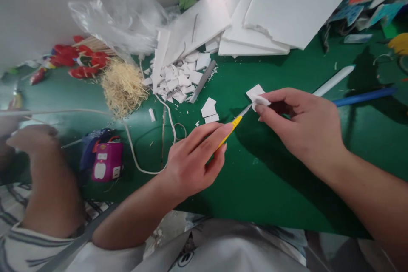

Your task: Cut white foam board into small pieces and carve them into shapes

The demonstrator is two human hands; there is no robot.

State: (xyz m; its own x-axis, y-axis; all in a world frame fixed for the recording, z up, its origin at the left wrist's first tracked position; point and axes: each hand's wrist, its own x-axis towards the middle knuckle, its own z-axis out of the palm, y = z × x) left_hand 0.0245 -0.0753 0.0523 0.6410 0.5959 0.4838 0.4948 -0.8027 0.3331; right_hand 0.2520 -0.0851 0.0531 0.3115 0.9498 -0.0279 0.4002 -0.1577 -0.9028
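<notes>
My left hand [197,157] is closed around a yellow craft knife [235,124], its blade pointing up and right. The blade tip meets, or nearly meets, a small white foam piece [261,100] pinched between the thumb and fingers of my right hand [302,127]. Just behind that piece, another flat white foam square [255,91] shows, partly covered by it. Left of the blade, two small cut foam pieces [208,107] lie on the green table [255,187]. Whether the blade is inside the foam I cannot tell.
Foam scraps [178,78] are heaped at the back under white foam boards [270,12], with a grey blade-like strip [203,80] beside them. Straw-like shreds [123,87], a cable [130,140] and a purple box [107,160] lie left. A co-worker's arm [47,178] rests far left. A blue pen [365,96] lies right.
</notes>
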